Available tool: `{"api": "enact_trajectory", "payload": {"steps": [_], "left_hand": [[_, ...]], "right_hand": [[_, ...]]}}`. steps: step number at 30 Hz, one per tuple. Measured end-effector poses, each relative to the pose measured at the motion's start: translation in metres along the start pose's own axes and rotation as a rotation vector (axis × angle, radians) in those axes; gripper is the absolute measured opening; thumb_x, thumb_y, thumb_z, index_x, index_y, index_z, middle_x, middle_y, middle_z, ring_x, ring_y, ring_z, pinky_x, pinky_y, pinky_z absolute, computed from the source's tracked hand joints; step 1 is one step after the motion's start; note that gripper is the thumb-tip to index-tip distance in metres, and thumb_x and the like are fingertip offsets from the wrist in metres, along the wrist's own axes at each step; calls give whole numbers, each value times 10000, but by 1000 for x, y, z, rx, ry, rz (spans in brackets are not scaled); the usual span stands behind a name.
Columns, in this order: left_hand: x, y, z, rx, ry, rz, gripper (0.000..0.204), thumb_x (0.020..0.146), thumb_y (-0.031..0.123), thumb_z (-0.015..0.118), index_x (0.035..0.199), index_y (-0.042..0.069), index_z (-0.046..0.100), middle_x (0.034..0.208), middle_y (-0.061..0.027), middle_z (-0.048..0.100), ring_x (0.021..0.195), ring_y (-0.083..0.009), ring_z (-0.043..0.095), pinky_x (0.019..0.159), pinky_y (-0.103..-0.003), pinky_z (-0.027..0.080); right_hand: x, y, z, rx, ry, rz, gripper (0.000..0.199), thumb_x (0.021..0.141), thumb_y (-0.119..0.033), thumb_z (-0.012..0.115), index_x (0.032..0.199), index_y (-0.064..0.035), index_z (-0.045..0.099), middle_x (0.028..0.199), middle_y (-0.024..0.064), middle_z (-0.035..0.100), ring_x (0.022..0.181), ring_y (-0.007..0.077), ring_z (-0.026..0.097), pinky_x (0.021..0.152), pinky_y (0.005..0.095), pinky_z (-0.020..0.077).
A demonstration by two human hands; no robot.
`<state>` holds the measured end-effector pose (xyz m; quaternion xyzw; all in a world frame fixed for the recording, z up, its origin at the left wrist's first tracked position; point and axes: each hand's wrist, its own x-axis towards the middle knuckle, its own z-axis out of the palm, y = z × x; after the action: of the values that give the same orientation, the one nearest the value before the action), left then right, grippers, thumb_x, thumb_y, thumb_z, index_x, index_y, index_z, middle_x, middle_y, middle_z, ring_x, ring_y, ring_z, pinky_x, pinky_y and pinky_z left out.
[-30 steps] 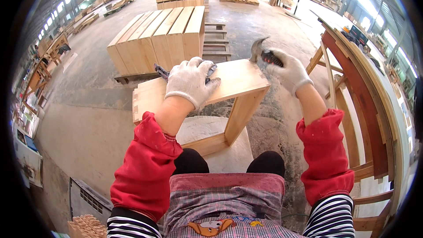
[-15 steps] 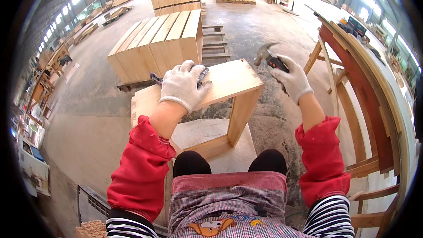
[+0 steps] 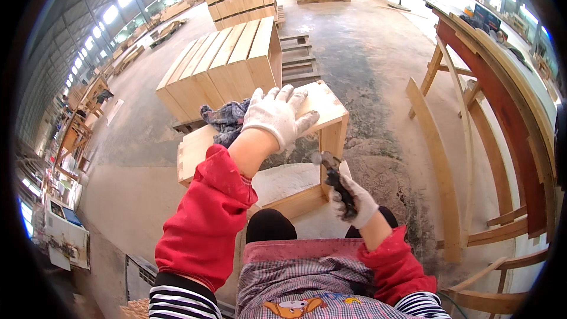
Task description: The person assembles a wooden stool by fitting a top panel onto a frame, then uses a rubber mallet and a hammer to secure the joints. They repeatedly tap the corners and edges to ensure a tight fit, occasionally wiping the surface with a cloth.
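Wooden frame (image 3: 326, 106), pale slab (image 3: 284, 181) — workshop floor (image 3: 369, 47).

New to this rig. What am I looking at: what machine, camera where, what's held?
No machine: these are a person's own two gloved hands. The view comes from a wide fisheye camera worn on the head, looking down, so straight edges bend. The left hand lies spread over the top of a wooden frame, with a bunched dark cloth by its wrist. The right hand grips a hammer by its dark handle; its head is blurred. The frame stands on a pale surface before the knees. Beyond it stands a row of wooden boxes.
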<state>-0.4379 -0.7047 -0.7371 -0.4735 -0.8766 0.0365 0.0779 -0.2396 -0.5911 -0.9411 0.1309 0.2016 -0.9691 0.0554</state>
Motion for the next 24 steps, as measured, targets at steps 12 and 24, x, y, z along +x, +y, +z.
{"api": "enact_trajectory", "payload": {"steps": [12, 24], "left_hand": [[-7, 2, 13, 38, 112, -12, 650, 979, 566, 366, 1452, 131, 461, 1483, -151, 453, 1377, -294, 409, 1165, -464, 235], [13, 12, 13, -38, 170, 84, 712, 938, 573, 473, 1446, 75, 440, 1449, -218, 460, 1359, -361, 413, 1160, -445, 259]], "right_hand": [[97, -30, 76, 357, -48, -68, 234, 926, -343, 676, 844, -146, 581, 677, -75, 515, 576, 83, 502, 483, 239, 412], [3, 15, -46, -274, 242, 286, 168, 924, -319, 680, 980, -175, 612, 700, -31, 580, 524, 108, 537, 444, 250, 414]]}}
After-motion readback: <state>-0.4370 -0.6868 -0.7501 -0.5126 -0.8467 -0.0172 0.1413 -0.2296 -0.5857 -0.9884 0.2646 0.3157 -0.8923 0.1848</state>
